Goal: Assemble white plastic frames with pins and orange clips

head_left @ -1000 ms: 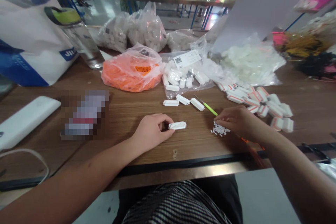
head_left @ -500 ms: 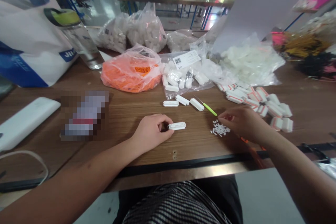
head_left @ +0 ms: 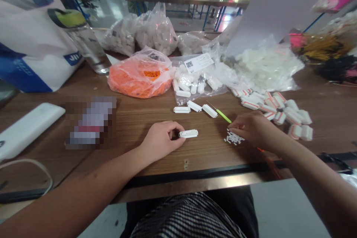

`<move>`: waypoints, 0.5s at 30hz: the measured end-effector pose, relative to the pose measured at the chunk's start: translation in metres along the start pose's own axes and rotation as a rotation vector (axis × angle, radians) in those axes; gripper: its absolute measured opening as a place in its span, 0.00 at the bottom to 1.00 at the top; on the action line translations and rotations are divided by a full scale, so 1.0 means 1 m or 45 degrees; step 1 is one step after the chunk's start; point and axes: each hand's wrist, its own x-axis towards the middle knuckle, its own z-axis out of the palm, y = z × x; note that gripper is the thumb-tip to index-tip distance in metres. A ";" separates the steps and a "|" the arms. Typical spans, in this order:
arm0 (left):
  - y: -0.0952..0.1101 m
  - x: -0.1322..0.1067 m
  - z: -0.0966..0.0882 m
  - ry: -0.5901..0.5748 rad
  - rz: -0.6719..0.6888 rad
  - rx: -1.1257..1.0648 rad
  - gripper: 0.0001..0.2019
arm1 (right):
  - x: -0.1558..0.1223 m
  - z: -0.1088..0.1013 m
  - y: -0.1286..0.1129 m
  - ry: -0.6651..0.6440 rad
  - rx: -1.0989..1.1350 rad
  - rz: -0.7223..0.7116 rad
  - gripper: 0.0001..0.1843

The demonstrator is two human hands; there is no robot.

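Note:
My left hand (head_left: 161, 139) pinches the left end of a white plastic connector housing (head_left: 189, 133), whose upper face shows rows of small holes. At the pile of tiny white pins (head_left: 234, 137) is my right hand (head_left: 252, 128), thumb and fingertips closed together over its upper edge; whether a piece sits between them is hidden. A green-handled pick (head_left: 223, 116) with a thin metal tip lies just beyond those fingers. Several more white housings (head_left: 209, 111) rest behind the held one.
Housings with orange strips (head_left: 269, 100) are heaped at the right. Behind stand an orange-filled bag (head_left: 139, 78), a clear bag of white housings (head_left: 200, 81) and a water bottle (head_left: 89, 44). A white power bank (head_left: 30, 126) and a blurred-out object (head_left: 90, 122) lie left.
My right hand has moved slightly left and down onto the pin pile. The left hand and its housing stay in place.

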 end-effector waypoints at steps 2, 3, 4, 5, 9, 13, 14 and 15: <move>0.000 0.000 0.000 0.002 -0.005 -0.008 0.06 | 0.001 -0.001 0.000 -0.106 -0.055 0.011 0.09; 0.000 0.000 0.001 0.001 -0.008 -0.016 0.06 | 0.002 -0.002 -0.001 -0.136 -0.054 0.036 0.09; 0.000 0.000 0.001 0.000 -0.011 -0.024 0.06 | 0.003 -0.004 -0.004 -0.131 -0.025 0.080 0.09; 0.000 -0.001 0.001 -0.004 -0.016 -0.031 0.06 | 0.004 -0.005 -0.009 -0.109 0.022 0.122 0.09; 0.001 -0.001 0.001 -0.009 -0.037 -0.048 0.06 | 0.012 -0.004 -0.047 -0.007 0.291 0.064 0.09; 0.002 -0.002 0.001 0.000 -0.046 -0.063 0.06 | 0.024 0.009 -0.086 -0.060 0.357 -0.132 0.08; 0.002 -0.002 0.001 0.000 -0.045 -0.065 0.06 | 0.027 0.013 -0.091 -0.074 0.329 -0.168 0.08; 0.002 -0.002 0.001 0.001 -0.044 -0.068 0.06 | 0.030 0.017 -0.095 -0.086 0.296 -0.198 0.08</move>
